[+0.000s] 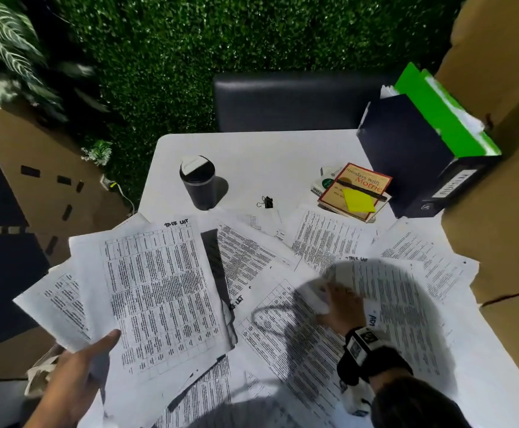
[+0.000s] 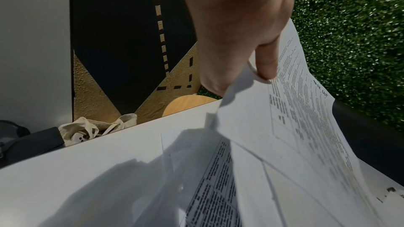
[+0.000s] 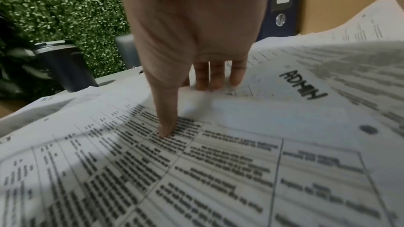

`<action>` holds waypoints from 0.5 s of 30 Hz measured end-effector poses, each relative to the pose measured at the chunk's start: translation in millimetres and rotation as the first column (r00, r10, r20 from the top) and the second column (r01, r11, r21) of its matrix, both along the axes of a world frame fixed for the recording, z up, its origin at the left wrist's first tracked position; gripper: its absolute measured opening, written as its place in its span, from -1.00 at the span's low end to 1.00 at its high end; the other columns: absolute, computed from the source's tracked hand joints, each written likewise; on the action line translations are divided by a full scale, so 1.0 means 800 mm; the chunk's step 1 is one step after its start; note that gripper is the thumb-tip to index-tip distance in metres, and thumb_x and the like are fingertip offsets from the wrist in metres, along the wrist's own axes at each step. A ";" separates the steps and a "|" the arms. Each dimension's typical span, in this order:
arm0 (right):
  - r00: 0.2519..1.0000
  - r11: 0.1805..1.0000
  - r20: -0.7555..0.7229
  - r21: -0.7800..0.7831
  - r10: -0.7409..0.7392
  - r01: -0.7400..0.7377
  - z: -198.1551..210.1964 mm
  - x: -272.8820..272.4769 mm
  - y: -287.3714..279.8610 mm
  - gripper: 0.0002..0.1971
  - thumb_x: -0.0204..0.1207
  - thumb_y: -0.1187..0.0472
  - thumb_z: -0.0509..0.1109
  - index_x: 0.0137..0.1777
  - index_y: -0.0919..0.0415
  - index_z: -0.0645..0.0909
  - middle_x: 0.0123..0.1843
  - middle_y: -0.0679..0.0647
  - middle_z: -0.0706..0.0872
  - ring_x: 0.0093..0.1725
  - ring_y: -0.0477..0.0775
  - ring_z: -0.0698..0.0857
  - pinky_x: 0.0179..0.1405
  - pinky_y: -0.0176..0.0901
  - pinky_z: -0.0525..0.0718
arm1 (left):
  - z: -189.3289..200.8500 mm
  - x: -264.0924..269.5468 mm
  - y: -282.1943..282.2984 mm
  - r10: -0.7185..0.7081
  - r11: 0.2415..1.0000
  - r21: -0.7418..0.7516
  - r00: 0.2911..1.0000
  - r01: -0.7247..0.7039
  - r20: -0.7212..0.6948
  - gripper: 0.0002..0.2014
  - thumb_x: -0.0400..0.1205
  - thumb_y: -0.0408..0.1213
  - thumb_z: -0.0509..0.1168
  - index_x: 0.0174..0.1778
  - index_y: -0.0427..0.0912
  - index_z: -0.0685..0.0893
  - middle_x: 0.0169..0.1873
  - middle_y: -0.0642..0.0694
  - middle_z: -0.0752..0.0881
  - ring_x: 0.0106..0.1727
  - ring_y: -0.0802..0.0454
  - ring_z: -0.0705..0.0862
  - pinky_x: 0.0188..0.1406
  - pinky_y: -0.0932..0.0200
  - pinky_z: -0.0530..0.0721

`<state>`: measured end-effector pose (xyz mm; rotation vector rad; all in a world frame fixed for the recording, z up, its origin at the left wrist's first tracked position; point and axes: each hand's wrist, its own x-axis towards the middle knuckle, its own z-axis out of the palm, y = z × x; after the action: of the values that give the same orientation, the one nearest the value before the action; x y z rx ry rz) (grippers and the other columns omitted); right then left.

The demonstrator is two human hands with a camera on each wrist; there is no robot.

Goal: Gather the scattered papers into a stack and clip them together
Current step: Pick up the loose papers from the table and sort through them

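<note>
Several printed sheets [image 1: 320,239] lie scattered across the white table [image 1: 252,156]. My left hand [image 1: 104,344] holds a fanned bunch of papers [image 1: 159,288] above the table's left side, thumb on top and fingers hidden beneath. The left wrist view shows that hand [image 2: 251,75] pinching the bunch [image 2: 306,127] at its edge. My right hand [image 1: 329,301], blurred, pinches a sheet [image 1: 391,298] marked ADMIN. In the right wrist view its thumb [image 3: 166,127] presses on the sheet [image 3: 240,161] and its fingers [image 3: 210,77] curl past the raised edge. A black binder clip [image 1: 267,202] lies alone beyond the papers.
A dark lidded cup [image 1: 198,182] stands at the back left of the table. Books [image 1: 355,189] with a yellow note and a pen lie back right, beside an upright dark binder [image 1: 422,156]. Cardboard boxes [image 1: 499,211] crowd the right edge. A dark chair [image 1: 283,100] stands behind.
</note>
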<state>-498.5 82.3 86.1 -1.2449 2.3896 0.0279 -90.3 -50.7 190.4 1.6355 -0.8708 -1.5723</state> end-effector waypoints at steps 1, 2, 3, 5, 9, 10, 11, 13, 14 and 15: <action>0.998 1.000 -0.067 -0.031 -0.003 0.001 0.003 0.004 0.001 -0.12 0.19 -0.11 0.61 0.46 0.23 0.35 0.26 0.17 0.62 0.22 0.26 0.62 0.18 0.14 0.55 | -0.001 -0.001 0.000 -0.010 1.000 -0.019 1.000 0.011 0.014 -0.83 0.66 -0.51 0.23 0.14 -0.28 0.50 -0.17 -0.08 0.65 0.12 -0.11 0.56 0.47 -0.22 0.39; 0.988 0.996 -0.156 -0.090 -0.006 -0.008 0.006 0.009 0.001 -0.26 0.14 -0.04 0.66 0.30 0.22 0.53 0.13 0.19 0.67 0.10 0.29 0.67 0.06 0.15 0.60 | -0.001 -0.002 0.000 -0.006 1.000 -0.017 1.000 0.006 0.000 -0.80 0.66 -0.51 0.23 0.18 -0.31 0.49 -0.14 -0.08 0.61 0.13 -0.13 0.56 0.46 -0.24 0.40; 0.980 0.990 -0.201 -0.136 -0.009 -0.019 0.011 0.012 0.002 -0.43 0.06 0.03 0.71 0.07 0.20 0.65 -0.02 0.18 0.71 -0.04 0.29 0.70 -0.06 0.15 0.63 | -0.003 -0.003 -0.002 0.005 1.000 -0.001 1.000 -0.005 -0.023 -0.79 0.66 -0.51 0.23 0.20 -0.35 0.49 -0.13 -0.07 0.59 0.07 -0.06 0.57 0.47 -0.18 0.37; 0.987 0.965 -0.159 -0.260 -0.020 -0.023 0.017 0.013 0.003 -0.72 0.20 0.11 0.64 -0.15 0.15 0.67 -0.16 0.12 0.75 -0.13 0.20 0.71 -0.01 0.14 0.56 | -0.006 -0.004 -0.005 0.030 0.998 0.049 0.997 -0.027 -0.075 -0.75 0.66 -0.50 0.24 0.25 -0.46 0.51 -0.13 -0.07 0.63 -0.08 0.14 0.55 0.43 0.00 0.30; 0.985 0.920 0.174 -0.385 -0.004 0.072 0.039 0.000 0.013 -0.86 0.54 0.19 0.38 0.02 0.24 0.64 -0.15 0.11 0.82 -0.26 0.05 0.74 0.03 0.01 0.71 | -0.006 -0.010 -0.010 0.016 0.996 0.086 0.996 -0.008 -0.093 -0.81 0.66 -0.50 0.25 0.18 -0.41 0.57 -0.46 0.11 0.79 0.02 0.13 0.57 0.38 0.08 0.25; 0.978 0.899 0.206 -0.424 -0.019 0.107 0.041 -0.009 0.017 -0.84 0.54 0.21 0.38 0.05 0.26 0.64 -0.12 0.14 0.82 -0.23 0.08 0.77 -0.05 0.06 0.77 | -0.006 -0.012 -0.012 0.011 0.995 0.096 0.994 -0.001 -0.113 -0.77 0.66 -0.50 0.24 0.23 -0.44 0.57 -0.42 0.08 0.78 0.13 0.08 0.57 0.40 0.08 0.25; 0.973 0.893 0.227 -0.429 -0.038 0.135 0.044 -0.017 0.021 -0.80 0.53 0.19 0.39 0.11 0.24 0.64 -0.06 0.14 0.82 -0.16 0.10 0.78 -0.03 0.09 0.77 | -0.004 -0.016 -0.011 -0.001 0.996 0.091 0.995 0.010 -0.104 -0.71 0.66 -0.50 0.24 0.31 -0.47 0.54 -0.30 0.02 0.75 0.21 0.06 0.56 0.40 0.09 0.26; 0.934 0.936 0.350 -0.298 -0.077 0.188 0.046 -0.030 0.032 -0.59 0.47 0.01 0.44 0.25 0.18 0.57 0.07 0.06 0.74 0.00 0.08 0.73 0.11 0.04 0.71 | -0.002 -0.023 -0.010 -0.010 0.996 0.081 0.992 0.020 -0.123 -0.65 0.66 -0.51 0.23 0.39 -0.47 0.50 -0.13 0.00 0.65 0.23 0.05 0.54 0.38 0.11 0.27; 0.914 0.958 0.394 -0.211 -0.099 0.195 0.047 -0.032 0.037 -0.43 0.38 -0.12 0.48 0.30 0.18 0.52 0.10 0.02 0.69 0.07 0.07 0.70 0.16 0.01 0.67 | -0.003 -0.024 -0.010 -0.018 0.997 0.078 0.992 0.028 -0.127 -0.67 0.66 -0.51 0.23 0.36 -0.44 0.51 -0.10 0.01 0.64 0.25 0.04 0.52 0.38 0.11 0.27; 0.913 0.972 0.395 -0.153 -0.103 0.176 0.043 -0.032 0.042 -0.28 0.27 -0.23 0.50 0.34 0.17 0.49 0.15 0.00 0.66 0.13 0.08 0.68 0.21 0.03 0.64 | -0.006 -0.024 -0.011 -0.027 0.997 0.064 0.993 0.035 -0.119 -0.71 0.65 -0.52 0.24 0.31 -0.40 0.54 -0.08 0.01 0.65 0.24 0.04 0.53 0.40 0.10 0.28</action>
<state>-524.0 116.2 120.1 -1.0370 2.1608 -0.4535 -109.5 -59.4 185.7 1.5636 -0.7925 -1.7174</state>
